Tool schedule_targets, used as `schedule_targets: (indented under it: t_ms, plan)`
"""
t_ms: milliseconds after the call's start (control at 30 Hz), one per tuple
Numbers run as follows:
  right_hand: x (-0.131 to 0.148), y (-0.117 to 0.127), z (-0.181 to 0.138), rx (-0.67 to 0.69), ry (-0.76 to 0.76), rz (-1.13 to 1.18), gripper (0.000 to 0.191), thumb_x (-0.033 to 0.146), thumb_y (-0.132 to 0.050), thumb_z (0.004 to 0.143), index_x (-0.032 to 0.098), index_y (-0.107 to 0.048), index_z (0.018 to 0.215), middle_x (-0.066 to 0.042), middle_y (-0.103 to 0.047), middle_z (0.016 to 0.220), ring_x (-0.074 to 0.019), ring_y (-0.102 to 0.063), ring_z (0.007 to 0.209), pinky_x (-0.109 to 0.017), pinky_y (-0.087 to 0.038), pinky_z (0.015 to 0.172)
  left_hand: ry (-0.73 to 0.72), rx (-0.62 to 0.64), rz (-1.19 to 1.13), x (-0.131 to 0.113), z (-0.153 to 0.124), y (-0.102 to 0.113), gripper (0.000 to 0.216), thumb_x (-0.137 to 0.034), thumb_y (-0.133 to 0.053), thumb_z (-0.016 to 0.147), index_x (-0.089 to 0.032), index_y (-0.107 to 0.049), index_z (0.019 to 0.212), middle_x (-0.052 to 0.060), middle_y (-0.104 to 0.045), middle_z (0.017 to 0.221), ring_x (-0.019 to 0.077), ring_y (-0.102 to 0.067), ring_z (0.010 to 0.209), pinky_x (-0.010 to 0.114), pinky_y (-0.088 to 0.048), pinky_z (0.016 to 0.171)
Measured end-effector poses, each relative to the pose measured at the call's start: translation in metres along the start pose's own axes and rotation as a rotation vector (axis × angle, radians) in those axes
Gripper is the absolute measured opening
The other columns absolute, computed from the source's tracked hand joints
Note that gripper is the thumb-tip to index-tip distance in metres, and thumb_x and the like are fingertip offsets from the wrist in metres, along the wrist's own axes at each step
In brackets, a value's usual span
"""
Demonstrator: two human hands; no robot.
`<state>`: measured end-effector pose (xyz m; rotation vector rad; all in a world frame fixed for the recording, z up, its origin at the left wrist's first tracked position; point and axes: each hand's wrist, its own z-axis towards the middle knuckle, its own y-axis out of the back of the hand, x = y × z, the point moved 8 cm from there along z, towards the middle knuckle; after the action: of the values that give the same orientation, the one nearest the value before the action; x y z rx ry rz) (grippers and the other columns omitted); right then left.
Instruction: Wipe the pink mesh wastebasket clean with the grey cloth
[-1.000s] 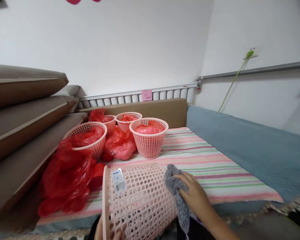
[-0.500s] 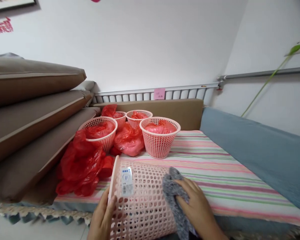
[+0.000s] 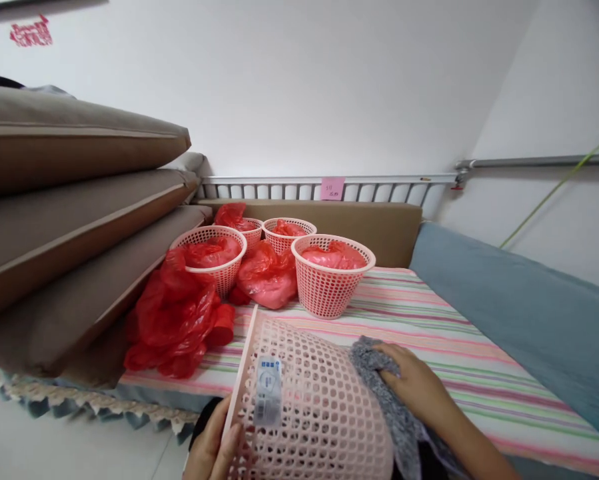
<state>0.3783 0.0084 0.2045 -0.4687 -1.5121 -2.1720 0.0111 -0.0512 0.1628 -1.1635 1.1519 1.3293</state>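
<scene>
A pale pink perforated plastic basket point(image 3: 319, 407) lies on its side in front of me, its rim to the left, with a white label point(image 3: 268, 400) on its wall. My left hand point(image 3: 214, 450) grips the basket at the rim, fingers curled over its edge. My right hand point(image 3: 414, 387) presses a grey fluffy cloth point(image 3: 384, 393) against the basket's base end, fingers closed on the cloth.
Several pink baskets point(image 3: 332, 277) lined with red plastic bags stand on the striped bed cover point(image 3: 429, 320). Loose red bags point(image 3: 179, 320) lie at the left beside stacked brown cushions point(image 3: 69, 220). A blue blanket point(image 3: 519, 313) runs along the right wall.
The view has shifted left and downward. The basket has turned a little, its label now lower, and my right hand with the cloth has moved up and right over the base.
</scene>
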Motion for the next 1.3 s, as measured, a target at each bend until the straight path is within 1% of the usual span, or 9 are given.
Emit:
schedule_targets:
  t_ms: [100,200,300,400,633,900,1067,1167,1300]
  plan:
    - [0.024,0.021,0.008,-0.043,0.07,-0.002,0.039,0.018,-0.047,0.065,0.026,-0.067,0.097,-0.006,-0.066,0.106,-0.0254,-0.057,0.105,-0.041,-0.044,0.094,-0.006,0.144,0.083,-0.02,0.008,-0.016,0.032,-0.048,-0.061,0.077,-0.021,-0.072,0.089,0.005,-0.074,0.088,0.0259,-0.066,0.089,0.029,-0.052,0.077]
    - [0.107,0.02,0.01,0.01,0.292,0.095,0.04,0.012,-0.046,0.065,0.025,-0.065,0.098,-0.004,-0.063,0.104,-0.0216,-0.055,0.102,-0.036,-0.044,0.089,0.037,0.138,0.163,-0.035,0.021,-0.028,0.022,-0.036,-0.063,0.076,-0.017,-0.067,0.066,0.001,-0.067,0.064,0.0193,-0.061,0.066,0.024,-0.047,0.06]
    - [0.183,0.004,0.002,0.144,0.485,0.172,0.041,0.008,-0.049,0.062,0.025,-0.064,0.095,-0.001,-0.062,0.096,-0.0195,-0.053,0.095,-0.035,-0.041,0.086,0.071,0.166,0.113,-0.037,0.03,-0.041,0.011,-0.026,-0.068,0.069,-0.016,-0.067,0.069,-0.001,-0.066,0.061,0.0164,-0.058,0.06,0.023,-0.045,0.058]
    - [0.222,-0.02,-0.013,0.303,0.63,0.183,0.04,0.008,-0.052,0.058,0.026,-0.064,0.092,0.0,-0.06,0.092,-0.0191,-0.051,0.09,-0.035,-0.039,0.082,0.09,0.275,0.084,-0.033,0.026,-0.05,0.013,-0.023,-0.067,0.069,-0.015,-0.07,0.078,0.001,-0.07,0.066,0.0191,-0.063,0.066,0.026,-0.048,0.064]
    - [0.217,-0.056,-0.025,0.359,0.676,0.207,0.04,0.012,-0.054,0.057,0.025,-0.065,0.093,-0.002,-0.058,0.094,-0.0196,-0.05,0.088,-0.035,-0.039,0.082,0.019,0.341,0.048,-0.024,0.012,-0.043,0.048,-0.016,-0.067,0.068,-0.021,-0.062,0.115,0.007,-0.071,0.108,0.028,-0.063,0.1,0.034,-0.052,0.082]
    - [0.171,-0.115,0.086,0.325,0.304,0.346,0.038,0.007,-0.052,0.062,0.022,-0.065,0.095,-0.001,-0.066,0.102,-0.0172,-0.057,0.097,-0.027,-0.04,0.087,0.285,0.426,-0.162,-0.004,0.0,-0.047,0.065,-0.032,-0.066,0.079,-0.023,-0.038,0.136,0.011,-0.063,0.126,0.0276,-0.06,0.113,0.045,-0.042,0.101]
    - [0.13,-0.173,0.119,0.452,0.048,0.31,0.011,0.01,-0.055,0.068,0.016,-0.064,0.07,-0.003,-0.067,0.074,-0.0176,-0.06,0.072,-0.026,-0.044,0.066,0.259,0.408,-0.119,-0.004,-0.008,-0.045,0.066,-0.035,-0.064,0.081,-0.024,-0.035,0.139,0.01,-0.047,0.144,0.0271,-0.047,0.129,0.042,-0.037,0.108]
    - [0.131,-0.164,0.11,0.448,0.042,0.372,0.027,0.006,-0.052,0.068,0.017,-0.065,0.088,-0.001,-0.069,0.087,-0.0154,-0.061,0.078,-0.024,-0.044,0.07,0.271,0.346,-0.04,0.001,-0.009,-0.04,0.061,-0.042,-0.059,0.083,-0.022,-0.039,0.138,0.011,-0.045,0.145,0.0289,-0.046,0.13,0.044,-0.037,0.108]
    - [0.164,-0.1,0.064,0.276,0.233,0.46,0.035,0.009,-0.052,0.068,0.02,-0.063,0.099,-0.001,-0.066,0.097,-0.0156,-0.058,0.089,-0.026,-0.043,0.083,0.214,0.246,0.087,-0.001,-0.002,-0.032,0.057,-0.047,-0.057,0.083,-0.024,-0.047,0.135,0.009,-0.051,0.141,0.0296,-0.044,0.13,0.045,-0.032,0.111]
